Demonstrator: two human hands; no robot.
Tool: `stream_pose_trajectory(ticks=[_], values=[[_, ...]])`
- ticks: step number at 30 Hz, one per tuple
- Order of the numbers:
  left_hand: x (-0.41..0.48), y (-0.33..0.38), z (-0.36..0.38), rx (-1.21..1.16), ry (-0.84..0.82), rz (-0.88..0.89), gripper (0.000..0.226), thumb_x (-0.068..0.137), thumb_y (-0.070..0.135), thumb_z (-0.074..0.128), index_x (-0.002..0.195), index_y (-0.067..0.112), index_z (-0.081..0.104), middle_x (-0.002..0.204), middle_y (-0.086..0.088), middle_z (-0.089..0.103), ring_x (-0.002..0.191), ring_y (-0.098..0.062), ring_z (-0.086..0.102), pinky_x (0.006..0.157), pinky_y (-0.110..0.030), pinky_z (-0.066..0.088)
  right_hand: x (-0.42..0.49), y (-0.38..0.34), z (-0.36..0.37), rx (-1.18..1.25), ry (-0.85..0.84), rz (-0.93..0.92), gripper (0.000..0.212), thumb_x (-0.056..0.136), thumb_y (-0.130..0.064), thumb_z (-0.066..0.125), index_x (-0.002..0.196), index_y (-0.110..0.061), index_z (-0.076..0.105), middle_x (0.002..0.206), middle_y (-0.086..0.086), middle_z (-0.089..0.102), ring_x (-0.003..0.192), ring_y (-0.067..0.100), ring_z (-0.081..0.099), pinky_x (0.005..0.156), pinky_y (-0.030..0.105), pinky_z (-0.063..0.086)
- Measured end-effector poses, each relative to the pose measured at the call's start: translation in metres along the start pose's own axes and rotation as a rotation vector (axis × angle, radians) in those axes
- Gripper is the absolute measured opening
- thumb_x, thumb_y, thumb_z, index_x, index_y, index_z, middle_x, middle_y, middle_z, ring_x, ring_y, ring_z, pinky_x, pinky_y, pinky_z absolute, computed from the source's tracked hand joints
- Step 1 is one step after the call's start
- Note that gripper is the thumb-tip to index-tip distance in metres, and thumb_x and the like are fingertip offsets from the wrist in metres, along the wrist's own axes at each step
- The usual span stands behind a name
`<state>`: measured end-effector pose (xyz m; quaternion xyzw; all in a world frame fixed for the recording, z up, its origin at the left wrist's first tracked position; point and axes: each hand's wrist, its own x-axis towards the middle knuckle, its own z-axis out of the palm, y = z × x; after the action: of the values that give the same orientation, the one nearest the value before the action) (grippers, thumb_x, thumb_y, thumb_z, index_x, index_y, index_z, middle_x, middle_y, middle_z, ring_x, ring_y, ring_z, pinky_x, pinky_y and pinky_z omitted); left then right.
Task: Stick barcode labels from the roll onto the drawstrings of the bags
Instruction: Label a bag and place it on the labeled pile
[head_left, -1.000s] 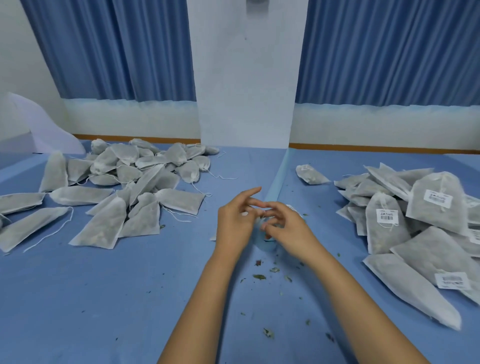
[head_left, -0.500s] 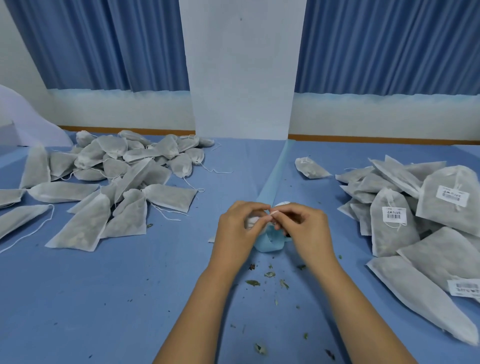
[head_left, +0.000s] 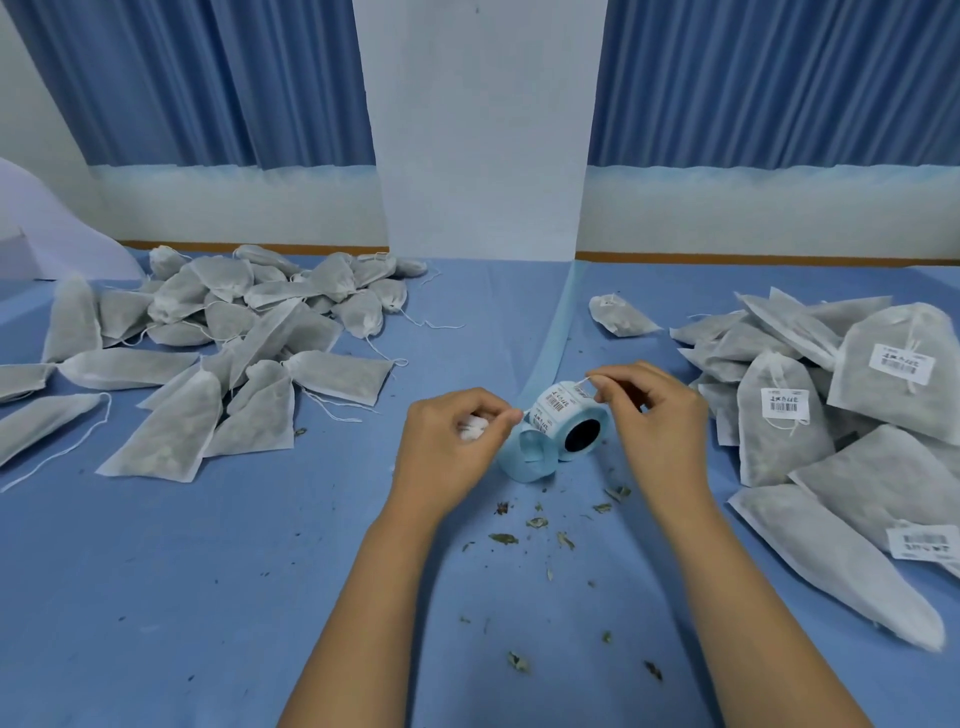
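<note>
The label roll lies on its side on the blue table, barcode labels facing up. Its blue backing strip trails away toward the wall. My left hand grips a bunch of white bag fabric and pinches one end of a thin white drawstring. My right hand pinches the other end. The string is stretched between my hands just above the roll's top label. The rest of that bag is hidden under my left hand.
A heap of unlabelled grey bags covers the table's left side. Bags with barcode labels are piled on the right, with one loose bag behind them. Dry leaf crumbs lie in front of the roll.
My hands have drawn apart from a tight cluster, which uncovers the roll. The drawstring is now stretched between them over the labels. The view has tilted down slightly.
</note>
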<state>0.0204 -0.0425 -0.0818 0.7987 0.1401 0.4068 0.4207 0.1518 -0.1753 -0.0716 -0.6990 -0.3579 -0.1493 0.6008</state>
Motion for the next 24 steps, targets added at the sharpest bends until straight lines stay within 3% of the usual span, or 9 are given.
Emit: stream_pose_trajectory(ticks=[4, 7, 9, 10, 12, 15, 17, 20, 24], values=[[-0.004, 0.016, 0.000, -0.357, -0.109, -0.067, 0.015, 0.080, 0.014, 0.074, 0.066, 0.018, 0.075, 0.067, 0.004, 0.073, 0.061, 0.001, 0.061, 0.062, -0.008, 0.043, -0.008, -0.001, 0.011, 0.037, -0.071, 0.130, 0.010, 0.083, -0.005, 0.069, 0.079, -0.012, 0.075, 0.075, -0.006, 0.070, 0.070, 0.008, 0.061, 0.065, 0.015, 0.045], [-0.004, 0.017, 0.001, -0.479, -0.043, -0.076, 0.006, 0.081, 0.015, 0.074, 0.078, 0.015, 0.079, 0.089, 0.001, 0.077, 0.057, 0.001, 0.062, 0.060, -0.010, 0.047, -0.017, -0.003, 0.022, -0.147, -0.241, -0.018, 0.008, 0.083, -0.014, 0.071, 0.078, -0.018, 0.076, 0.078, -0.009, 0.072, 0.068, 0.006, 0.058, 0.073, 0.017, 0.040], [-0.003, 0.011, 0.003, -0.406, 0.015, -0.093, 0.009, 0.083, 0.005, 0.072, 0.085, 0.012, 0.079, 0.100, 0.008, 0.075, 0.055, 0.001, 0.062, 0.058, -0.013, 0.048, -0.022, -0.007, 0.025, -0.232, -0.292, -0.179, 0.009, 0.083, -0.015, 0.069, 0.077, -0.020, 0.074, 0.077, -0.012, 0.071, 0.069, -0.002, 0.050, 0.082, 0.008, 0.028], [-0.002, 0.007, 0.003, -0.318, 0.040, -0.068, 0.012, 0.083, 0.003, 0.073, 0.088, 0.012, 0.079, 0.103, 0.012, 0.074, 0.063, 0.002, 0.066, 0.062, -0.013, 0.049, -0.023, -0.008, 0.026, -0.243, -0.317, -0.241, 0.010, 0.084, -0.015, 0.067, 0.077, -0.020, 0.073, 0.075, -0.014, 0.068, 0.070, -0.005, 0.045, 0.083, 0.006, 0.025], [0.000, 0.000, 0.003, -0.111, 0.056, 0.018, 0.017, 0.082, 0.002, 0.074, 0.094, 0.014, 0.078, 0.108, 0.015, 0.070, 0.086, 0.003, 0.069, 0.074, -0.013, 0.051, -0.021, -0.009, 0.022, -0.259, -0.343, -0.324, 0.012, 0.086, -0.017, 0.061, 0.078, -0.018, 0.070, 0.075, -0.013, 0.066, 0.070, -0.004, 0.041, 0.079, 0.009, 0.026], [0.001, -0.005, 0.000, 0.046, -0.037, 0.043, 0.016, 0.082, 0.010, 0.076, 0.091, 0.023, 0.079, 0.110, 0.015, 0.070, 0.096, -0.001, 0.068, 0.083, -0.028, 0.056, -0.016, -0.008, 0.013, -0.297, -0.283, -0.414, 0.012, 0.087, -0.017, 0.062, 0.080, -0.016, 0.071, 0.077, -0.008, 0.067, 0.071, 0.010, 0.050, 0.073, 0.021, 0.028], [0.001, -0.005, 0.001, 0.116, -0.128, 0.062, 0.013, 0.082, 0.015, 0.077, 0.085, 0.027, 0.080, 0.103, 0.020, 0.071, 0.090, -0.003, 0.068, 0.080, -0.035, 0.055, -0.014, -0.009, 0.009, -0.315, -0.220, -0.491, 0.009, 0.084, -0.014, 0.065, 0.079, -0.017, 0.072, 0.076, -0.008, 0.068, 0.069, 0.012, 0.049, 0.072, 0.023, 0.028], [0.000, -0.001, 0.001, 0.079, -0.216, 0.046, 0.014, 0.082, 0.020, 0.076, 0.079, 0.034, 0.077, 0.099, 0.021, 0.065, 0.060, -0.006, 0.064, 0.064, -0.029, 0.051, -0.013, -0.011, 0.008, -0.294, -0.143, -0.517, 0.007, 0.081, -0.013, 0.069, 0.077, -0.017, 0.074, 0.073, -0.008, 0.068, 0.067, 0.013, 0.049, 0.072, 0.024, 0.030], [-0.001, 0.003, -0.001, -0.032, -0.243, -0.006, 0.009, 0.083, 0.017, 0.076, 0.079, 0.025, 0.077, 0.096, 0.015, 0.067, 0.045, -0.017, 0.062, 0.064, -0.031, 0.053, -0.017, -0.014, 0.009, -0.122, -0.045, -0.283, 0.004, 0.076, -0.015, 0.074, 0.073, -0.015, 0.074, 0.072, -0.007, 0.070, 0.067, 0.008, 0.049, 0.075, 0.028, 0.033]])
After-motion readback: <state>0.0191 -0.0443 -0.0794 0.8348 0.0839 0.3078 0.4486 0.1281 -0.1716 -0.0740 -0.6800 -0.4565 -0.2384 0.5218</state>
